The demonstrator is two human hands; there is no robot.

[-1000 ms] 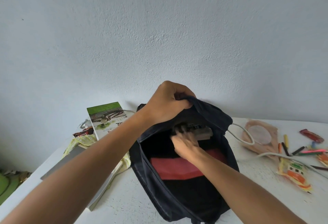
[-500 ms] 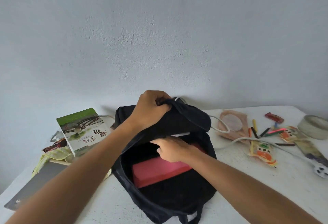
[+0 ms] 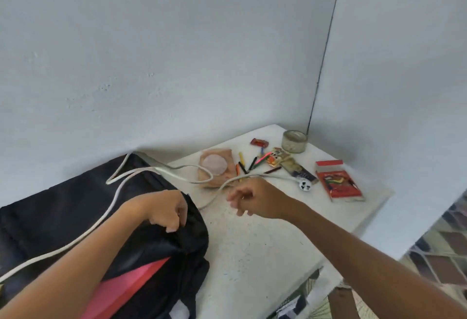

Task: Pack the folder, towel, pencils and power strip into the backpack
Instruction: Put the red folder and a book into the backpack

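Observation:
The black backpack (image 3: 75,207) lies at the left of the white table (image 3: 252,243). A pink-red folder (image 3: 131,280) shows in its opening. My left hand (image 3: 161,211) grips the edge of the backpack's opening. The power strip's white cord (image 3: 116,197) runs across the backpack and along the table to its plug (image 3: 304,184); the strip itself is hidden. My right hand (image 3: 249,200) hovers over the table just in front of the cord, fingers loosely curled, holding nothing that I can see. Several coloured pencils (image 3: 249,164) lie scattered beyond it, beside a peach cloth (image 3: 214,167).
A round tin (image 3: 294,141) stands in the far corner by the walls. A red booklet (image 3: 338,182), snack packets (image 3: 276,158) and a red wrapper (image 3: 259,142) lie near the pencils. The table's right edge drops off to a tiled floor (image 3: 439,255).
My right hand has come out of the backpack and moved right, toward the cord. The view has swung right. My left hand keeps hold of the backpack's edge.

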